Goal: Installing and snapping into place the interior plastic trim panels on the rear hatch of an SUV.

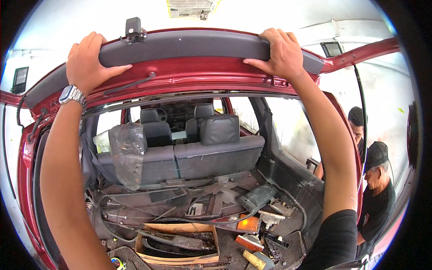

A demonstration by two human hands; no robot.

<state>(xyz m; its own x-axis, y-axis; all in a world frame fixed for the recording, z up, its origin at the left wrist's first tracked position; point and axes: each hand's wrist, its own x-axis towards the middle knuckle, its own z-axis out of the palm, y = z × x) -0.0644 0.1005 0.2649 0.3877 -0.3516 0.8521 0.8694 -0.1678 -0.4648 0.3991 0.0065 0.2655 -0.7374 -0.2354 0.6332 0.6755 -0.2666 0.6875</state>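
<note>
A long, curved dark grey trim strip (184, 45) runs across the top of the rear opening of a red car (193, 69). My left hand (90, 63) grips its left part, fingers hooked over the upper edge and thumb stretched along the lower side. Toward the other end, my right hand (284, 51) holds the strip the same way, thumb pointing inward. Both arms are raised, with a metal wristwatch (73, 95) on the left wrist. A small black box-shaped part (133, 29) sits on the strip's upper edge, right of my left hand.
Below, the cargo floor holds a cardboard box (180, 260) of dark parts, orange lamps (249, 223) and loose pieces. Clear plastic (127, 155) hangs over the rear seat (216, 157). Two people (378, 193) stand outside at the right, beyond a thin strut (361, 108).
</note>
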